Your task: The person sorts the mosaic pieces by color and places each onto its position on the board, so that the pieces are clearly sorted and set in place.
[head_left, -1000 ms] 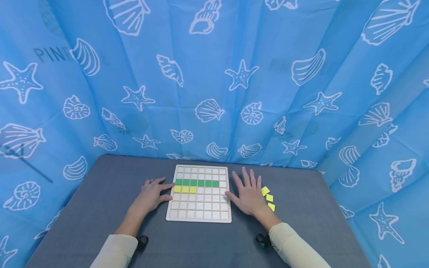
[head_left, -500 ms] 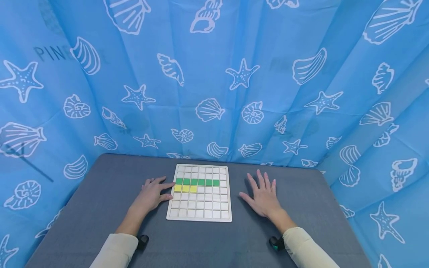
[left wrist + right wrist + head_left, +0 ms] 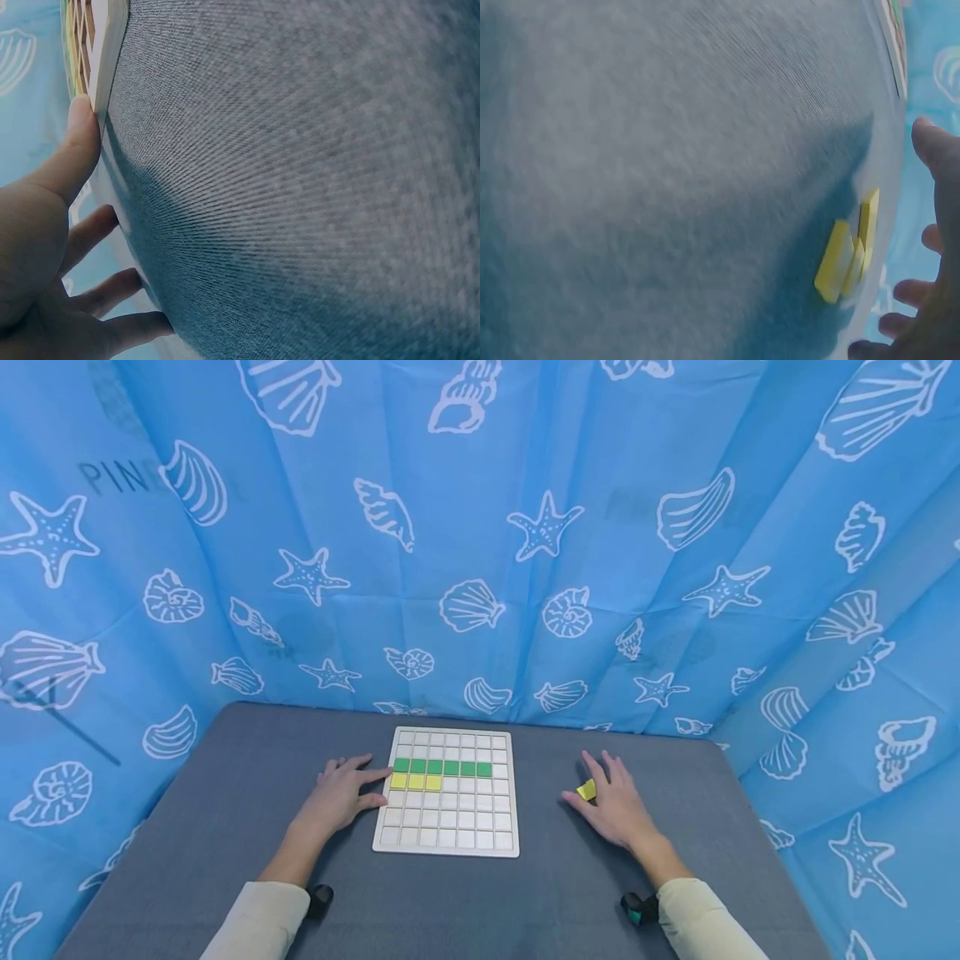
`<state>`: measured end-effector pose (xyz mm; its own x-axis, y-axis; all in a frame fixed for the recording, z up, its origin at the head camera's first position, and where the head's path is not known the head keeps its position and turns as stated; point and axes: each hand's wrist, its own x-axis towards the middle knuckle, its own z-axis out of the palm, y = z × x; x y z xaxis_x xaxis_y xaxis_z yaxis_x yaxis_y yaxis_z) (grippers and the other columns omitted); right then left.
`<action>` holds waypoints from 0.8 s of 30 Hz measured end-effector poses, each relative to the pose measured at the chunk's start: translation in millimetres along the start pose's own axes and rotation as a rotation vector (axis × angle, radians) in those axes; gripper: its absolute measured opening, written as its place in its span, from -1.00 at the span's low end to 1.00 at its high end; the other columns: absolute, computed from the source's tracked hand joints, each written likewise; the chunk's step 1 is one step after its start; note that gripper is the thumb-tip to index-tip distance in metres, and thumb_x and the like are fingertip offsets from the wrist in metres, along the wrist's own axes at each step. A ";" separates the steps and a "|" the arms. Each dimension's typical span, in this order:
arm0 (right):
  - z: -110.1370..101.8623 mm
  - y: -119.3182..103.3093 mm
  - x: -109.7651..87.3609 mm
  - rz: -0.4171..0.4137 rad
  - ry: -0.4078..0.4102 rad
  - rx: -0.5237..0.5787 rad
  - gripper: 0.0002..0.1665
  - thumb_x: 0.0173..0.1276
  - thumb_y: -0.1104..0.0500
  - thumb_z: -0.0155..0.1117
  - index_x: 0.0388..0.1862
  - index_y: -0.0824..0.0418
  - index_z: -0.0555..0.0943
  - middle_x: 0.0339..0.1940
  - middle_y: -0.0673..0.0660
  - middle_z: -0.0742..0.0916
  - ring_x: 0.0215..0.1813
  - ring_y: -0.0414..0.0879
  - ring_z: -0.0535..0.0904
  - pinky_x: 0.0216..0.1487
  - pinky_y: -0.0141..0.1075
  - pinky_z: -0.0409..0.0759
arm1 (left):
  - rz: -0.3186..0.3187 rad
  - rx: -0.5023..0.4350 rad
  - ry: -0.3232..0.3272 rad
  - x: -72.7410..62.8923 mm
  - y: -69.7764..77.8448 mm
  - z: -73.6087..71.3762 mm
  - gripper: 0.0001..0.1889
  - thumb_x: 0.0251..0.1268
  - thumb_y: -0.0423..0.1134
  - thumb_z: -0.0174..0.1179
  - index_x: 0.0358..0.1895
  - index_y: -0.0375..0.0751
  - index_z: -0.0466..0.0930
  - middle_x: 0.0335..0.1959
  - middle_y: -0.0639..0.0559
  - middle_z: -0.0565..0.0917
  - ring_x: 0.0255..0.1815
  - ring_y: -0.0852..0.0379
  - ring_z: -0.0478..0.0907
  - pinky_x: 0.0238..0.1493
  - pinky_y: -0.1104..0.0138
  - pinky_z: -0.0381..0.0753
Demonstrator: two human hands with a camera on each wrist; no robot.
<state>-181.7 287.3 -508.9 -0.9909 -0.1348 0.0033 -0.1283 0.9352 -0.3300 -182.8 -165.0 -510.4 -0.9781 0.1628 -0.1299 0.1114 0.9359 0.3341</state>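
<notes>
the left hand [image 3: 337,797] is rested at the left edge of the white gridded board [image 3: 456,838], its fingers spread apart; the board's rim is touched by the tip of the thumb [image 3: 79,124] and met by the outstretched index finger [image 3: 377,774]. the right hand [image 3: 618,806] is held over the desk [image 3: 480,902] to the right of the board, well apart from it, with its thumb and index finger parted and the other fingers relaxed. under the right hand, loose yellow tiles [image 3: 832,261] are seen on the desk, also to the right of the board; three are shown close together in the right wrist view, and whether any is touched by a fingertip cannot be told. on the board itself, six green tiles [image 3: 434,767] are set side by side in one row, begun at the left edge and ended one cell short of the right. directly on the near side of that row, three set yellow tiles [image 3: 416,782] are placed in the leftmost cells. nearer than the board, a black device [image 3: 320,902] is worn at the left wrist and another black device [image 3: 639,908] at the right, beside pale sleeves [image 3: 258,918]. the desk is covered in grey woven cloth. beyond the board, a blue curtain [image 3: 480,485] is hung, printed with white shells and starfish.
</notes>
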 end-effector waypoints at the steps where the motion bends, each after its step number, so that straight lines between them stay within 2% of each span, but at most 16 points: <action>1: -1.6 2.2 0.0 0.001 -0.009 0.020 0.04 0.45 -0.38 0.16 0.65 0.19 0.13 0.60 0.51 0.22 0.60 0.54 0.05 0.47 0.47 0.17 | -0.001 0.000 0.000 0.3 -0.1 -0.3 -0.38 0.30 0.08 0.33 0.43 0.16 0.50 0.56 -0.27 0.33 0.51 -0.60 0.16 0.37 -0.46 0.23; 5: -6.9 10.8 1.0 0.018 -0.068 0.100 0.03 0.48 -0.36 0.15 0.66 0.20 0.11 0.55 0.49 0.32 0.55 0.48 0.22 0.42 0.41 0.30 | -0.006 -0.004 0.001 1.2 -1.0 -0.6 -0.37 0.29 0.08 0.34 0.44 0.17 0.49 0.56 -0.27 0.32 0.52 -0.60 0.15 0.38 -0.46 0.22; 9: -10.1 18.1 1.7 0.032 -0.108 0.142 -0.05 0.51 -0.28 0.17 0.64 0.22 0.17 0.53 0.45 0.39 0.53 0.41 0.30 0.44 0.33 0.33 | 0.002 -0.003 -0.001 1.1 -1.5 0.0 -0.37 0.28 0.10 0.34 0.44 0.17 0.49 0.56 -0.28 0.33 0.51 -0.61 0.16 0.37 -0.46 0.23; 16: -10.4 30.2 2.6 0.006 -0.074 0.163 -0.34 0.58 -0.01 0.17 0.52 0.26 0.38 0.41 0.41 0.52 0.44 0.37 0.43 0.37 0.30 0.42 | 0.009 0.001 0.007 1.5 -1.4 -0.9 -0.38 0.29 0.08 0.34 0.44 0.17 0.50 0.56 -0.27 0.33 0.51 -0.60 0.17 0.37 -0.45 0.24; 24: -4.0 33.6 2.4 -0.012 -0.017 0.163 -0.49 0.56 0.13 0.20 0.38 0.34 0.53 0.39 0.41 0.54 0.40 0.39 0.46 0.32 0.29 0.46 | 0.020 0.001 0.014 0.6 -2.7 0.4 -0.37 0.29 0.08 0.34 0.44 0.18 0.50 0.56 -0.26 0.33 0.50 -0.60 0.17 0.35 -0.47 0.24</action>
<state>-188.6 319.7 -516.2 -0.9883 -0.1523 -0.0075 -0.1302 0.8683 -0.4786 -183.6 -167.3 -511.7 -0.9780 0.1773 -0.1096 0.1314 0.9327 0.3358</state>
